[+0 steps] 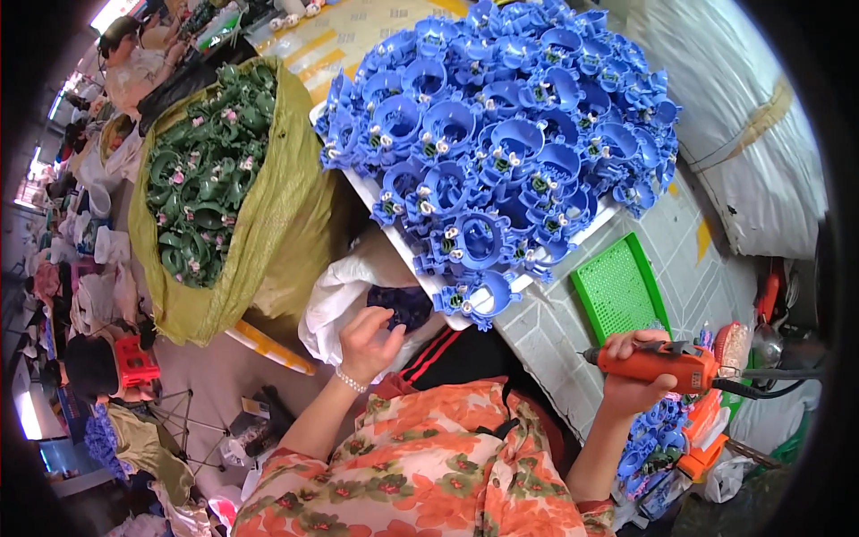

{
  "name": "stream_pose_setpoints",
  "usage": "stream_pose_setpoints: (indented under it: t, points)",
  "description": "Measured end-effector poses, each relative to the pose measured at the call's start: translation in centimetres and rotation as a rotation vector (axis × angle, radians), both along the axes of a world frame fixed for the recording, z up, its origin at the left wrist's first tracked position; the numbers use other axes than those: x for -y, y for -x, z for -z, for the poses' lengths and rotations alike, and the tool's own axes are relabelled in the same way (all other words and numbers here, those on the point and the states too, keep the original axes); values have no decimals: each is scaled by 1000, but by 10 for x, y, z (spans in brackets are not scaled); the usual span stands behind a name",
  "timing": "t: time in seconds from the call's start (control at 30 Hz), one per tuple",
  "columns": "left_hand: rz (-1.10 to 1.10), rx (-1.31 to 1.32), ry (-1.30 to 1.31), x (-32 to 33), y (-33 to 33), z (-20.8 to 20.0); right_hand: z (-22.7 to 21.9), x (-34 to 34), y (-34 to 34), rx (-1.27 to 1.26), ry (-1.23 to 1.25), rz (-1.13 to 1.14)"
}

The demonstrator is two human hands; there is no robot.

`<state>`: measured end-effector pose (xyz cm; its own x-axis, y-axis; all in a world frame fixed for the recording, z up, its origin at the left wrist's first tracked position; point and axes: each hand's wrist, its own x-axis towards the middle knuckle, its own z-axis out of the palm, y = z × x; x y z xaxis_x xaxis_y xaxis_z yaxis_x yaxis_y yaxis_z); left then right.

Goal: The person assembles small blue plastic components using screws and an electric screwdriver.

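My right hand (637,387) grips an orange power screwdriver (660,365), its tip pointing left and a black cable trailing right. My left hand (367,340) reaches into a white plastic bag (333,300) with dark small parts inside, fingers curled as if pinching something; what it holds is hidden. In front of me a white board (383,213) carries a big heap of blue round plastic parts (501,134), several fitted with small white and green pieces. One blue part (474,297) lies at the board's near edge.
A yellow-green sack (268,206) full of green round parts (208,179) stands at the left. A green mesh tray (617,288) lies on the tiled floor to the right. More blue parts (653,438) sit under my right hand. A large white sack (752,134) is at the right. Another person (134,63) sits far left.
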<state>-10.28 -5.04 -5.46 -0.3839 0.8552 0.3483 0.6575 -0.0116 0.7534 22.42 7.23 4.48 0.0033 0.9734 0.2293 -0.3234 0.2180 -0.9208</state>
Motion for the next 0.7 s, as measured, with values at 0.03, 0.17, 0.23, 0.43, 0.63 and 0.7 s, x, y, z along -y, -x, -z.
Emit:
stream_pose_setpoints:
  t: [0.03,0.17,0.23,0.43,0.63,0.7]
  points:
    - [27,0,-60,-8,-2,-18,0,1,-1,-4,9,1]
    - [74,-120,-246,-40,3,-79,4,0,5,-27,23,-28]
    - [124,-150,-293,-62,7,-95,2,1,3,-44,16,-28]
    - [363,-590,-332,-139,31,-151,2,8,-8,-82,10,-2]
    - [652,-807,-159,-176,28,-182,9,9,-14,-69,-7,-44]
    - [697,-822,-136,-187,27,-179,8,10,-14,-79,-4,-56]
